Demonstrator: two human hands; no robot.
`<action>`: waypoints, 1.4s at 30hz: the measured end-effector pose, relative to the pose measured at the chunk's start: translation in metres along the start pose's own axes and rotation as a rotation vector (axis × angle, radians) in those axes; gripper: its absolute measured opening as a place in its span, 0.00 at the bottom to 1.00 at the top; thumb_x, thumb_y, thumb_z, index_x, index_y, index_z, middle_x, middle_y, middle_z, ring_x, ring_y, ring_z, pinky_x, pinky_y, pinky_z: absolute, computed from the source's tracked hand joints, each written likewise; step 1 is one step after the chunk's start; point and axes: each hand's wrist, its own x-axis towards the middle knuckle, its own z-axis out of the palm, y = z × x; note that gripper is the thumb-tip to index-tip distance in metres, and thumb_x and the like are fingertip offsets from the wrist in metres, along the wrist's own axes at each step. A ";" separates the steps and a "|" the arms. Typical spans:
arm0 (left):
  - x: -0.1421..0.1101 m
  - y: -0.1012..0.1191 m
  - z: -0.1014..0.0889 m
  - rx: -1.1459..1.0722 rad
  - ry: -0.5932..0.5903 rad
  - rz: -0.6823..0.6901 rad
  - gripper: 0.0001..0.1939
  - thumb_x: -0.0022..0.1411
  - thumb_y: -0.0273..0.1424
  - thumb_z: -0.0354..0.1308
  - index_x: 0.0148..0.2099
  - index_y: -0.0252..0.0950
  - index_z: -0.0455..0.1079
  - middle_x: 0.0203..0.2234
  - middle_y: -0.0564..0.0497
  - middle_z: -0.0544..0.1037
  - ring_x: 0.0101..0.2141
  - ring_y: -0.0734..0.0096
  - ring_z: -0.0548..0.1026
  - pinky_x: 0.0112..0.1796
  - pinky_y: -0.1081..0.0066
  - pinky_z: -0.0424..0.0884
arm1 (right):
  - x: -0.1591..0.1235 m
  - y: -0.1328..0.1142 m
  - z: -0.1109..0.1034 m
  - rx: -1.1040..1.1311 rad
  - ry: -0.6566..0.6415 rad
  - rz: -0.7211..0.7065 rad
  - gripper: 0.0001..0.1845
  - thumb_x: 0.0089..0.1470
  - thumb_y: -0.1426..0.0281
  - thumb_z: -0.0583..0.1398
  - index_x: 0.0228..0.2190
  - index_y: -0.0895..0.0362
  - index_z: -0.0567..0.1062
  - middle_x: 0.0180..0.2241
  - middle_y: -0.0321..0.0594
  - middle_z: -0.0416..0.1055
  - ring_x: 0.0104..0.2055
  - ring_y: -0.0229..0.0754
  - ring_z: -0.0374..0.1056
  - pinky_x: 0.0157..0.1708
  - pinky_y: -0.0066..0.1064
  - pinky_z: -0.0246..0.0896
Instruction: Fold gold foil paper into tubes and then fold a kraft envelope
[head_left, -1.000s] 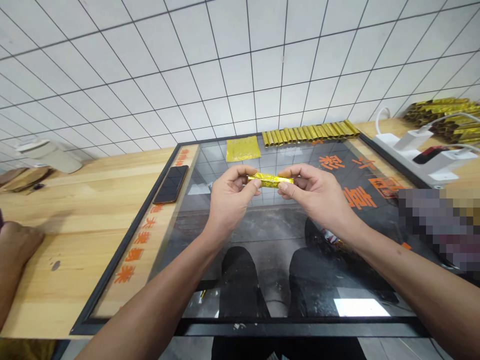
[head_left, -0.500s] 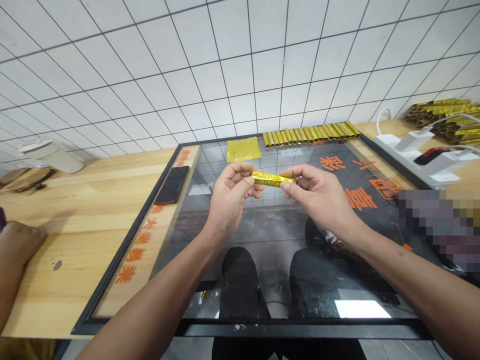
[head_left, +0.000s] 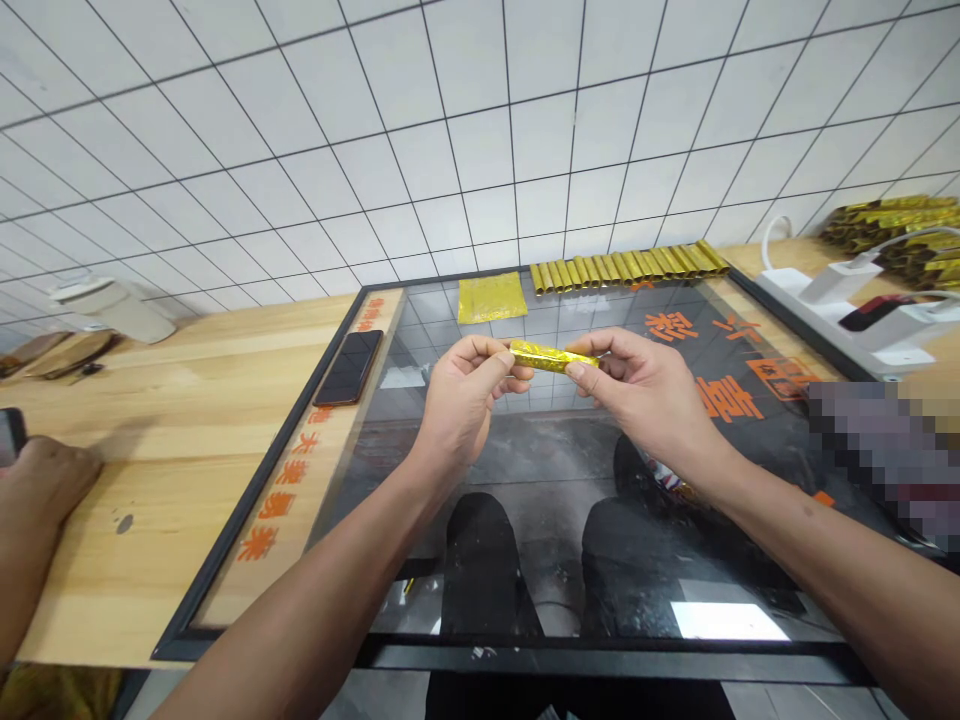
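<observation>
Between my two hands, above the glass panel [head_left: 540, 450], is a rolled tube of shiny gold foil paper [head_left: 550, 357]. My left hand [head_left: 469, 395] pinches its left end between thumb and fingers. Its right end is gripped by the thumb and fingers of my right hand [head_left: 637, 385]. Behind the tube, a flat stack of gold foil sheets [head_left: 492, 298] lies near the back of the glass. To the right of that stack, a row of several finished gold paper rolls [head_left: 630, 267] runs along the back edge.
A smartphone [head_left: 349, 368] lies on the glass panel's left side. At right stand a white power strip [head_left: 840, 320] with plugs and a heap of gold rolls [head_left: 896, 235]. A white cup [head_left: 116, 308] and another person's hand [head_left: 56, 480] are on the wooden table [head_left: 195, 420] at left.
The whole view has shifted slightly, with things appearing a little further right. Both hands keep the same hold on the gold tube. The other person's hand shows more of a dark object.
</observation>
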 end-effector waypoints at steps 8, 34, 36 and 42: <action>-0.001 0.002 0.002 0.012 0.015 -0.011 0.12 0.54 0.30 0.74 0.33 0.35 0.72 0.30 0.52 0.81 0.29 0.74 0.81 0.33 0.72 0.77 | 0.000 0.003 0.001 -0.017 0.016 -0.047 0.13 0.61 0.60 0.71 0.43 0.53 0.82 0.37 0.40 0.80 0.34 0.43 0.72 0.32 0.36 0.66; -0.002 -0.006 0.000 0.091 -0.066 -0.064 0.13 0.57 0.34 0.75 0.35 0.35 0.75 0.24 0.51 0.81 0.26 0.75 0.79 0.32 0.75 0.76 | -0.005 -0.009 0.000 -0.280 0.043 -0.206 0.12 0.66 0.62 0.65 0.47 0.53 0.84 0.42 0.43 0.82 0.37 0.46 0.75 0.39 0.40 0.69; -0.002 -0.006 0.000 0.094 -0.059 -0.058 0.13 0.57 0.34 0.75 0.36 0.35 0.75 0.24 0.51 0.80 0.27 0.74 0.79 0.32 0.74 0.76 | -0.005 -0.010 0.000 -0.302 0.043 -0.235 0.11 0.67 0.63 0.65 0.47 0.52 0.85 0.42 0.43 0.82 0.38 0.47 0.76 0.40 0.41 0.70; -0.004 -0.007 0.001 0.132 -0.052 -0.060 0.13 0.57 0.34 0.75 0.34 0.35 0.74 0.24 0.51 0.80 0.26 0.74 0.79 0.31 0.75 0.75 | -0.006 -0.009 0.000 -0.311 0.039 -0.264 0.11 0.70 0.62 0.63 0.46 0.50 0.85 0.42 0.43 0.83 0.39 0.48 0.78 0.43 0.43 0.71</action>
